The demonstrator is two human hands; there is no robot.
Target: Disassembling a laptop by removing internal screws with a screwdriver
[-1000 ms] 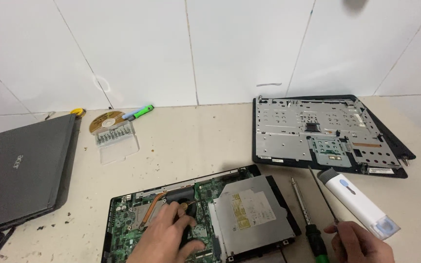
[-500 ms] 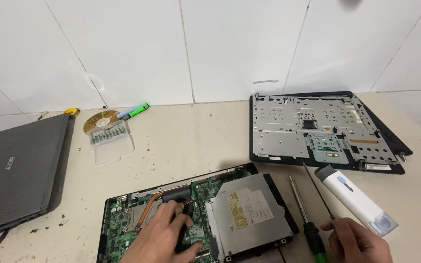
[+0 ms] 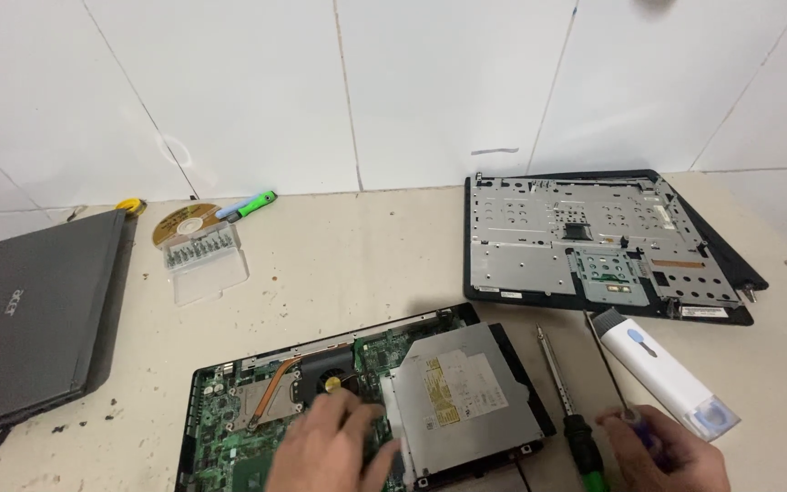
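my left hand (image 3: pixel 334 451) rests loose on the board (image 3: pixel 257 419) beside the drive (image 3: pixel 466 396). my right hand (image 3: pixel 662 451) grips a thin screwdriver (image 3: pixel 605 364) near the table (image 3: pixel 366 264) edge; bare room lies far left.

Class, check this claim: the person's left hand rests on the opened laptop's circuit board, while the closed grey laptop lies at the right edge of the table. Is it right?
One detail is wrong. The closed grey laptop lies at the left edge of the table, not the right, as the head view shows. The left hand does rest on the circuit board.
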